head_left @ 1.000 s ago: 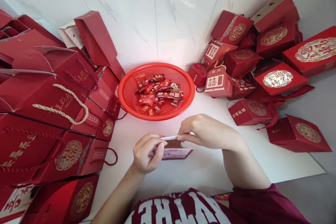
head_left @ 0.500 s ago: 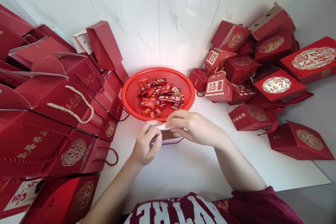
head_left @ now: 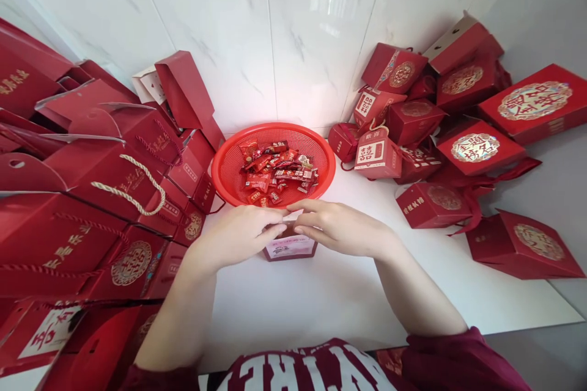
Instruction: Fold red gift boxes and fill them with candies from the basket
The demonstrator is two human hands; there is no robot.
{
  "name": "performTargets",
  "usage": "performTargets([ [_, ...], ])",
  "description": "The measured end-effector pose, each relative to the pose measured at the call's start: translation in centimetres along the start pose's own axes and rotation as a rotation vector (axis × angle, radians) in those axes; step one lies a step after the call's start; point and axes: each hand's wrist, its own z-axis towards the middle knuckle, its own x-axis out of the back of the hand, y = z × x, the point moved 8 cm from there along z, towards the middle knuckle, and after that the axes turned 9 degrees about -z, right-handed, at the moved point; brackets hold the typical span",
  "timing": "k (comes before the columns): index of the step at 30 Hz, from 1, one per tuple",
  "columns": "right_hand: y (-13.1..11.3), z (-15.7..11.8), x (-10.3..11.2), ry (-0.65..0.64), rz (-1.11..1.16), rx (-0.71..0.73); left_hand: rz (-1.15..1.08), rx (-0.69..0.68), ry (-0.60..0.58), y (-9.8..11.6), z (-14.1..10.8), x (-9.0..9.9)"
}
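A small box (head_left: 291, 248) with a pink-and-white printed front and dark red edges stands on the white table, between my hands. My left hand (head_left: 245, 232) is at the box's upper left, fingers closed on its top edge. From the right, my right hand (head_left: 328, 226) reaches over the top rim with its fingers closed on the flap there. The fingers hide most of the box's opening. Just behind the box sits a red plastic basket (head_left: 224, 180) holding several red-wrapped candies (head_left: 279, 171).
Red gift bags with rope handles (head_left: 105, 177) crowd the left side. Several red boxes (head_left: 481, 149) are piled at the right, some with ribbons. A tiled wall (head_left: 316, 30) rises behind the basket. The white table (head_left: 348, 299) extends in front.
My left hand has turned flatter, with its forearm raised and its fingers over the box top. The box now stands with its printed front more visible. The view has tilted slightly.
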Motion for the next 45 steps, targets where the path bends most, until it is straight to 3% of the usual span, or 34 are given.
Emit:
performTargets([
  [3,0.1,-0.2,-0.1,-0.045,-0.02,-0.026,0.004,-0.004,-0.09,-0.5,0.8,0.2],
  [7,0.4,-0.5,0.1,-0.069,0.011,-0.028,-0.044,-0.026,-0.117,-1.2,1.4,0.5],
  [15,3.2,-1.3,-0.1,-0.148,0.104,-0.13,-0.183,0.027,-0.257,-3.7,1.5,0.2],
  [20,3.5,-0.8,-0.1,-0.142,0.053,-0.148,-0.051,0.024,-0.181,-3.4,2.1,0.3],
  [26,2.3,-0.4,-0.4,-0.139,0.045,-0.186,0.179,-0.01,0.035,-1.1,2.2,0.5],
  [36,-0.2,-1.9,-0.1,-0.09,-0.103,-0.13,0.108,-0.155,0.05,0.9,-0.4,0.3],
  [45,-0.9,-2.2,0.2,-0.03,-0.108,-0.131,0.189,-0.015,0.101,-0.3,-0.9,1.4],
])
